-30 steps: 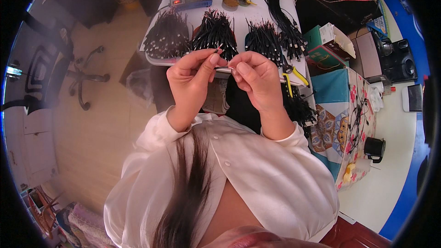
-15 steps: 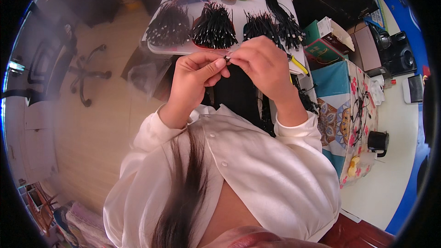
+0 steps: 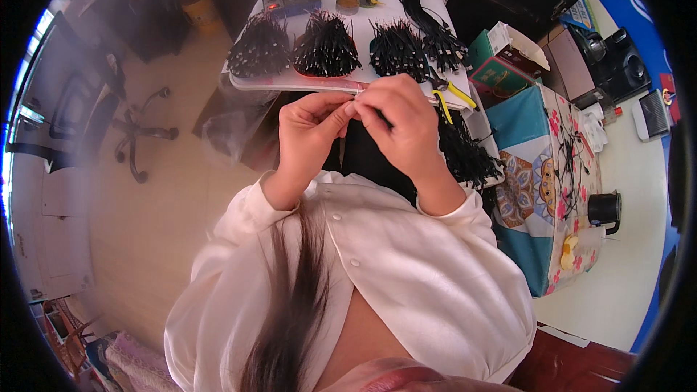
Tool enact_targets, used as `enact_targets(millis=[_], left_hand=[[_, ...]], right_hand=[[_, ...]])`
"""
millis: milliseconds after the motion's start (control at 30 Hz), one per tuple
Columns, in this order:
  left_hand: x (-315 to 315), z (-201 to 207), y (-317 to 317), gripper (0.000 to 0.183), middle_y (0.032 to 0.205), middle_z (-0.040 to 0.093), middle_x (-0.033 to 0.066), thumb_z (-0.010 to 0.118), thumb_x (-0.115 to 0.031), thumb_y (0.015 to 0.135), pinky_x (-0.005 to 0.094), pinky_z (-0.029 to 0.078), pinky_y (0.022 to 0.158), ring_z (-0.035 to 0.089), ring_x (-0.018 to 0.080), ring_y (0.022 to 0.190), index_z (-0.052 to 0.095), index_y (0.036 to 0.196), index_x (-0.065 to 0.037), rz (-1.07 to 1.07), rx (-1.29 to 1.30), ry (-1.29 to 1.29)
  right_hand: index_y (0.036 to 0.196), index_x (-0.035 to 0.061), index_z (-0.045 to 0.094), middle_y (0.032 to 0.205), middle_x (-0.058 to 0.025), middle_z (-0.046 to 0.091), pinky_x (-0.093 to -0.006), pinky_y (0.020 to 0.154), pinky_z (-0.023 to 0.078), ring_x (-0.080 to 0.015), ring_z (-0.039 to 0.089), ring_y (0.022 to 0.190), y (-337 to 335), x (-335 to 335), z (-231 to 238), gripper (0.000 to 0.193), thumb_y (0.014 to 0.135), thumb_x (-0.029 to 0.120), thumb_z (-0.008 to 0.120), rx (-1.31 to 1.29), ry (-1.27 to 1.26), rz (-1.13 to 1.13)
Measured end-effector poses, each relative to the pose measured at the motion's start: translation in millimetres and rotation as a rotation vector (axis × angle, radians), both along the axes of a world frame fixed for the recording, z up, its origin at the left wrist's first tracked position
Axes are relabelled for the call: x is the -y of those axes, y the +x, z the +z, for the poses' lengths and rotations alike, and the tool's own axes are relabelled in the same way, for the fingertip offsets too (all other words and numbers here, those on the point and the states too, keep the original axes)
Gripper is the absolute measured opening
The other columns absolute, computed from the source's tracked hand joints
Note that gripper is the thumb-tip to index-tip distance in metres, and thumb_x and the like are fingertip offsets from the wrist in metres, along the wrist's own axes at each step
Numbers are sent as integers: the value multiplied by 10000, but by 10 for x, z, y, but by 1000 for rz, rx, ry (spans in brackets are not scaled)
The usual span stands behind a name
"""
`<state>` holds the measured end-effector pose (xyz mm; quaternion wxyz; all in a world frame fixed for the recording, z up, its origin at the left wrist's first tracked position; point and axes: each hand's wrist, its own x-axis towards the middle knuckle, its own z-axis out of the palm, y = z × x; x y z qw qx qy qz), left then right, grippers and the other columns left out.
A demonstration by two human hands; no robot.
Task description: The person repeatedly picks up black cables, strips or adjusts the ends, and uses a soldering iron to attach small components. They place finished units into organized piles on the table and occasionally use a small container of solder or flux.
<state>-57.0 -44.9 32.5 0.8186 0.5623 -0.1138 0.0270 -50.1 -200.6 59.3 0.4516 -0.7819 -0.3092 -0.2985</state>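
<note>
I see the left hand (image 3: 308, 127) and right hand (image 3: 403, 127) meeting fingertip to fingertip, pinched together on a thin black cable piece (image 3: 351, 110) just off the white worktop's (image 3: 392, 0) near edge. Black cable bundles (image 3: 327, 47) line that edge; a green box (image 3: 501, 72) stands beyond the worktop's right corner.

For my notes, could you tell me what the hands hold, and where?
Both hands pinch something small between meeting fingertips; what it is cannot be told.

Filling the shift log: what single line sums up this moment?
left hand: pinching small part | right hand: pinching it too | black wire bundles: on tray
</note>
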Motion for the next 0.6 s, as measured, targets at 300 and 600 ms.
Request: enact_targets(millis=[300, 600], left_hand=[[-145, 2, 108, 123, 750, 645, 80, 590, -49, 909, 192, 314, 482, 425, 65, 552, 669, 955, 33, -378, -264, -432], [-234, 37, 451, 136, 761, 652, 87, 600, -40, 901, 185, 336, 494, 447, 69, 569, 678, 990, 26, -363, -181, -192]], right_hand=[[963, 28, 603, 881, -13, 615, -185, 634, 438, -71, 579, 763, 161, -32, -125, 103, 885, 78, 646, -930, 847, 667], [966, -12, 629, 887, -36, 651, -216, 722, 497, -86, 607, 799, 496, 20, 40, 124, 885, 81, 642, -1024, 690, 582]])
